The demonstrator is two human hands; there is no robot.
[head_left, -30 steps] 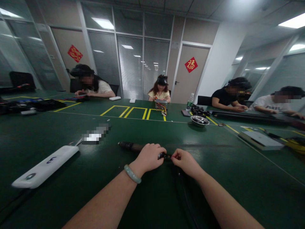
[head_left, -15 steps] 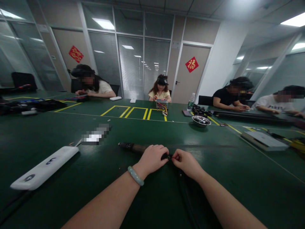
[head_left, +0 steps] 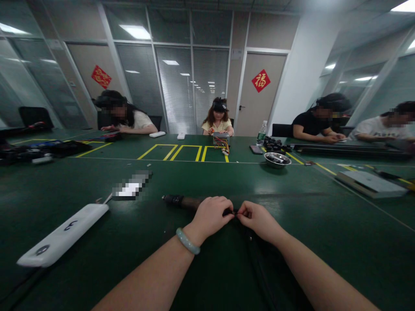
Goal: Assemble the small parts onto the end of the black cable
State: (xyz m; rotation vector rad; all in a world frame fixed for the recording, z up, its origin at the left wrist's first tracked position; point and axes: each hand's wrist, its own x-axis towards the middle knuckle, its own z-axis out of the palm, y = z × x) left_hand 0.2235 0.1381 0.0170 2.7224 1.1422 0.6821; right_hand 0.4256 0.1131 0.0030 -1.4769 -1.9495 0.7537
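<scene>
My left hand (head_left: 212,216) is closed around the back part of a dark cylindrical tool (head_left: 188,202). The tool lies on the table with its narrow metal-tipped end pointing left, and it looks like an electric screwdriver. At the tool's right end, the fingertips of my right hand (head_left: 257,218) pinch something tiny, too small and dark to name. The fingertips of both hands almost meet there. Below my right hand a thick black cable or strap (head_left: 254,255) runs toward me. A pale green bangle (head_left: 188,242) circles my left wrist.
On the green table (head_left: 97,268), a white power strip (head_left: 65,233) lies at left beside a blurred-out phone (head_left: 132,185). Farther off are a metal bowl (head_left: 277,160) of dark parts, a bottle (head_left: 262,133) and a grey flat box (head_left: 371,183). Several people sit around the far side.
The view has shifted slightly. My left hand stays on the tool, and my right hand's fingertips remain pinched at its end, with only a small shift.
</scene>
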